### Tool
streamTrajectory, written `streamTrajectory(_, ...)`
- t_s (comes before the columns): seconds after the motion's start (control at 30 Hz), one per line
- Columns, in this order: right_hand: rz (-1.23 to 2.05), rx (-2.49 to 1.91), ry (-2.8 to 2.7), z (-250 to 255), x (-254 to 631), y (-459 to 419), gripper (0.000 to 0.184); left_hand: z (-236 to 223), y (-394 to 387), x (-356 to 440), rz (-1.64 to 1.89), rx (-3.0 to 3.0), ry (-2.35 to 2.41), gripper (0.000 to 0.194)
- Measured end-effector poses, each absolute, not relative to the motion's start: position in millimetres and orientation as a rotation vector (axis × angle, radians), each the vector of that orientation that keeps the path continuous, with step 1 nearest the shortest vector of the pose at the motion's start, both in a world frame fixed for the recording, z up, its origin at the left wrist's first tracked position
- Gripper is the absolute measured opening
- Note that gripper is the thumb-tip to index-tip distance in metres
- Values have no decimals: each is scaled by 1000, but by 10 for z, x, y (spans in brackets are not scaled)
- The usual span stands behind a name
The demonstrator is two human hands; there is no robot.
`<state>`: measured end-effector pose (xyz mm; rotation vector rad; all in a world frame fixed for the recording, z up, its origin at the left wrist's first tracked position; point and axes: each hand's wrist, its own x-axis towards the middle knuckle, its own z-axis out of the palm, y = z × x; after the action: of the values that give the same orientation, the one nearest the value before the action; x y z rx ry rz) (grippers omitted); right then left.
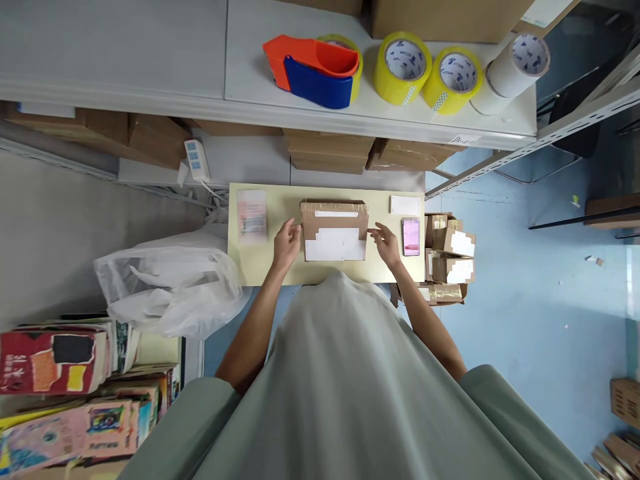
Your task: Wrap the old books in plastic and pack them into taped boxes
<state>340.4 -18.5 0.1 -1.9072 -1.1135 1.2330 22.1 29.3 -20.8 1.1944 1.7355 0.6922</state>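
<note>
A brown cardboard box (335,223) lies on the pale yellow tabletop (320,272), with white labels and clear tape along its far edge. At its left side, my left hand (287,245) has curled fingers gripping the edge. On the opposite side, my right hand (385,244) holds the box's right edge between its fingers; the exact contact is small and partly hidden. A phone (411,237) with a lit pink screen lies right of my right hand, below a white card-like piece (405,205). A blurred plastic-looking packet (252,215) rests at the table's left.
Above the table, a shelf (150,53) carries an orange-and-blue tape dispenser (315,70) and yellow tape rolls (403,68). White plastic bags (173,283) bulge at the left, near stacked books (50,363). Small cartons (453,257) are piled on the right.
</note>
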Motion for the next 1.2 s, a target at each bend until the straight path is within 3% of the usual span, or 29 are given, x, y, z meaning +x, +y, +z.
streamTrajectory(0.23, 1150, -1817, -1111, 216, 3521, -422, 72, 108, 45, 222, 863, 1143, 1653, 77)
streamTrajectory(0.43, 1243, -1909, -1092, 101, 3512, -497, 87, 61, -39, 298, 589, 1136, 1734, 75)
streamTrajectory(0.77, 1078, -1939, -1131, 88, 3671, -401, 67, -177, -77, 205, 706, 955, 1839, 64)
streamTrajectory(0.9, 1101, -1922, -1123, -116, 3920, -415, 68, -282, -57, 93, 740, 809, 1879, 55)
streamTrajectory(1.03, 1164, -1914, -1091, -402, 4033, -394, 63, -396, 13, 109, 723, 821, 2019, 63)
streamTrajectory(1.2, 1226, -1783, -1052, -623, 3924, -315, 58, -456, 76, 330, 783, 841, 1872, 46)
